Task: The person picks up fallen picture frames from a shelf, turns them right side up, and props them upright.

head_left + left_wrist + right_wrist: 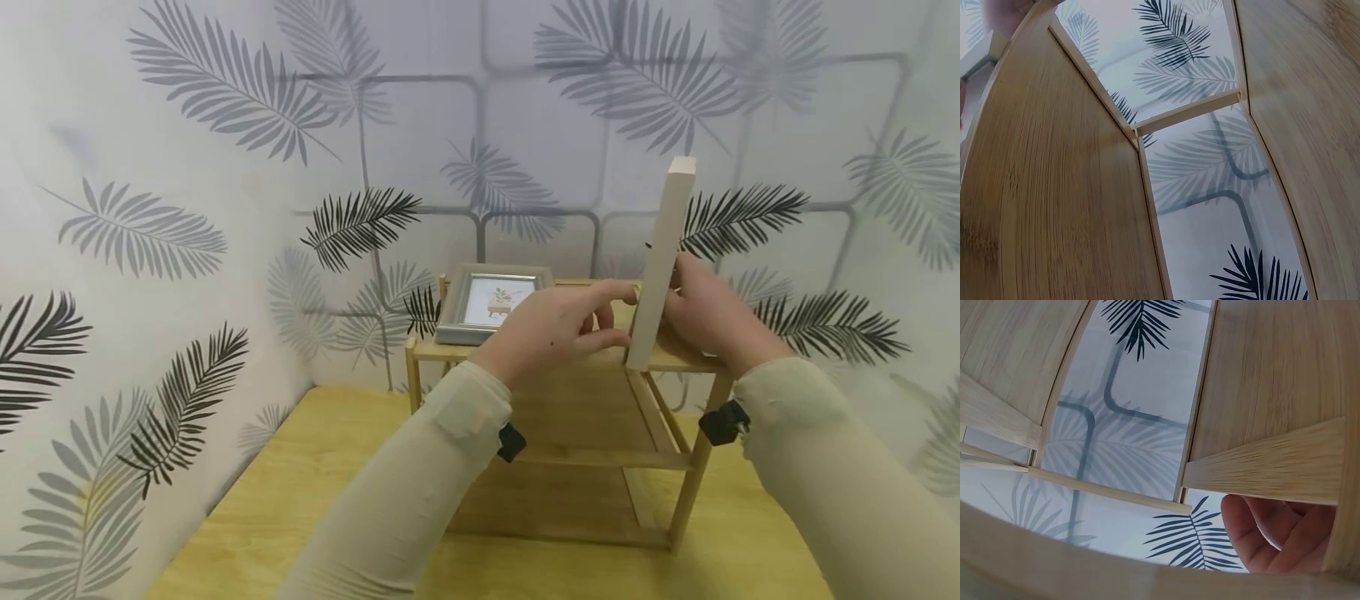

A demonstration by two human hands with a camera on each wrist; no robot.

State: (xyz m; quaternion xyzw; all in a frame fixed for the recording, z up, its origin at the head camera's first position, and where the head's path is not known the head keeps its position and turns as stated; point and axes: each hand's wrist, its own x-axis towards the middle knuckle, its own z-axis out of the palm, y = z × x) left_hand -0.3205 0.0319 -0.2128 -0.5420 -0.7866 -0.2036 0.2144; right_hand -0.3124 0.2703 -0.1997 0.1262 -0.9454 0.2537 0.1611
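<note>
A white frame-like panel (660, 267), seen edge-on, stands upright at the front right of a wooden rack's top shelf (592, 360). My left hand (558, 325) reaches its left side, thumb and index finger extended towards it and the other fingers bent. On the other side, my right hand (708, 312) holds the panel with curled fingers, partly hidden behind it. The right wrist view shows bent fingers (1285, 531) past the shelf edge. A grey picture frame (453, 329) with a plant print lies at the left of the top shelf.
The rack has lower shelves (570, 417) and slim legs (693, 483). It stands on a yellow wood-grain surface (285, 492). Leaf-patterned walls (420, 108) rise close behind and at the left.
</note>
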